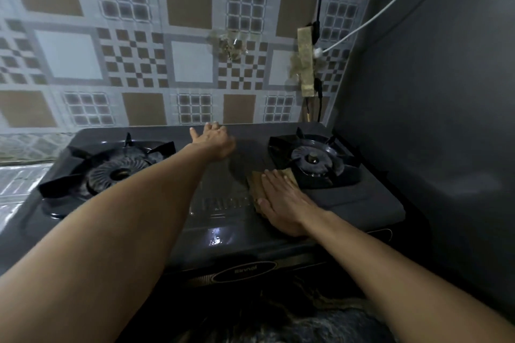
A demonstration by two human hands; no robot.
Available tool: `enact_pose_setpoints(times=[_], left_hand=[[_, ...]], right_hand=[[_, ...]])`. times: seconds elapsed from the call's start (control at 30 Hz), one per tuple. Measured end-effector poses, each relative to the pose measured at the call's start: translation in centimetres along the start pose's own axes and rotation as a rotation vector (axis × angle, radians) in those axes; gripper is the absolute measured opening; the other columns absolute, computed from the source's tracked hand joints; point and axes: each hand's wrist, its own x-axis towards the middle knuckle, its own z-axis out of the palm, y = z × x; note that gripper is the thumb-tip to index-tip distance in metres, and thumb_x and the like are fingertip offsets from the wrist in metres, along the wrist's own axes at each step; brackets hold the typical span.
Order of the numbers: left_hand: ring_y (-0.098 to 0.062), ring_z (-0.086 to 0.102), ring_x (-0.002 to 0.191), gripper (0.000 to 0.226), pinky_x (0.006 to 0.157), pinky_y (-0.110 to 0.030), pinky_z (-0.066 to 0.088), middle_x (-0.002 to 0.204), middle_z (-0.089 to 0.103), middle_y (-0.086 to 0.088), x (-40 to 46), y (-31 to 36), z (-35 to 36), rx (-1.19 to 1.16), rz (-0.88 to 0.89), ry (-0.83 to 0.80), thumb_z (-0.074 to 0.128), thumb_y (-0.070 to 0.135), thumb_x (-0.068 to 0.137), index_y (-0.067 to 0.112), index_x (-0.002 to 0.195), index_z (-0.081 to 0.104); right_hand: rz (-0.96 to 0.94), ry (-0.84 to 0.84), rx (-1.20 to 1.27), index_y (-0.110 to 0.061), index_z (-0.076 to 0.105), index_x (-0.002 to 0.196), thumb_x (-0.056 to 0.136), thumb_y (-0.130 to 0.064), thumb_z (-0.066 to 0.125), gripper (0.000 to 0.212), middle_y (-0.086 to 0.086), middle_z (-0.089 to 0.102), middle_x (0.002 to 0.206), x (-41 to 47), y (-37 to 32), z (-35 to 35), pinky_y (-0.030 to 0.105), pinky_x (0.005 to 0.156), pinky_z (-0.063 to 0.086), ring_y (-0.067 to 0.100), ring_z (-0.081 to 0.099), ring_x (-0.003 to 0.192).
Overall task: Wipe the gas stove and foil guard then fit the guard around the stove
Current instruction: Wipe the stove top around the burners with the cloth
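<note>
A dark two-burner gas stove point(223, 234) fills the middle of the view, with a large burner point(117, 172) on the left and a smaller burner point(313, 160) on the right. My right hand point(281, 200) lies flat on a tan cloth point(257, 186), pressing it onto the stove top just left of the small burner. My left hand point(214, 139) reaches to the stove's back edge, fingers spread and resting there, holding nothing. A shiny patterned foil sheet point(19, 175) shows at the far left beside the stove; whether it is the guard I cannot tell.
A tiled wall point(167, 50) rises right behind the stove. A grey panel point(432, 92) closes the right side. A black cable point(320, 8) and a white cable point(390, 5) run down to a taped spot point(305, 61) on the wall.
</note>
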Motion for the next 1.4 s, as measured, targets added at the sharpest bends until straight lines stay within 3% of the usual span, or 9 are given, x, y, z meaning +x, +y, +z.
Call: enact_pose_setpoints(times=[0.3,0.47,0.57,0.77,0.97,1.23,1.4], left_hand=[[-0.029,0.010,0.148,0.054,0.118,-0.057,0.002,0.159,0.019,-0.015,-2.1,-6.0,0.2,0.091,-0.111,-0.032,0.028,0.034,0.101,0.003,0.146,0.033],[-0.033,0.024,0.143,0.052,0.118,-0.043,0.020,0.155,0.025,-0.022,-2.4,-6.9,0.2,-0.034,-0.108,0.132,0.035,0.028,0.098,-0.004,0.138,0.041],[-0.031,0.027,0.143,0.049,0.117,-0.037,0.022,0.155,0.027,-0.021,-2.7,-7.5,-0.2,-0.071,-0.096,0.148,0.036,0.024,0.097,-0.004,0.137,0.044],[-0.027,0.013,0.148,0.048,0.119,-0.047,0.009,0.156,0.028,-0.015,-3.6,-9.2,0.3,0.014,-0.111,0.186,0.033,0.027,0.100,0.000,0.138,0.044],[-0.035,0.039,0.132,0.037,0.110,-0.051,0.030,0.131,0.053,-0.019,-3.9,-9.2,0.4,-0.149,-0.190,0.278,0.032,0.019,0.097,0.000,0.113,0.059],[-0.043,0.056,0.103,0.035,0.088,-0.044,0.046,0.112,0.065,-0.025,-3.9,-9.4,0.7,-0.317,-0.303,0.404,0.039,0.018,0.089,0.003,0.102,0.068],[-0.042,0.058,0.096,0.031,0.080,-0.041,0.046,0.107,0.065,-0.025,-4.0,-9.3,0.7,-0.363,-0.332,0.400,0.038,0.020,0.091,0.007,0.090,0.066]], right_hand=[[0.053,-0.044,0.048,-0.005,-0.003,0.152,0.101,-0.040,0.019,0.066,0.009,-0.013,0.161,1.5,-0.4,0.5,0.035,0.120,-0.008,0.019,-0.017,0.147],[0.026,-0.033,0.067,-0.005,-0.005,0.152,0.100,-0.040,0.018,0.066,0.009,-0.015,0.160,2.7,-0.7,0.5,0.030,0.115,-0.013,0.019,-0.019,0.146],[0.047,-0.021,0.075,-0.005,-0.002,0.152,0.099,-0.039,0.020,0.067,0.009,-0.011,0.161,4.5,-1.4,0.6,0.032,0.116,-0.012,0.021,-0.016,0.147],[0.226,-0.036,0.127,-0.004,-0.001,0.153,0.097,-0.043,0.021,0.071,0.009,-0.009,0.162,11.2,-2.3,-0.3,0.040,0.120,-0.005,0.025,-0.011,0.148],[0.252,-0.034,0.146,-0.006,0.001,0.153,0.097,-0.047,0.024,0.074,0.008,-0.007,0.162,15.9,-0.3,-0.7,0.039,0.118,-0.003,0.025,-0.007,0.149],[0.136,-0.090,0.060,-0.008,-0.002,0.154,0.098,-0.043,0.018,0.068,0.006,-0.010,0.162,18.8,-0.3,-1.1,0.040,0.120,-0.004,0.023,-0.008,0.149],[-0.173,-0.071,0.039,-0.008,0.002,0.154,0.099,-0.038,0.018,0.064,0.005,-0.010,0.162,15.1,-4.1,-0.2,0.037,0.119,-0.007,0.018,-0.009,0.148]])
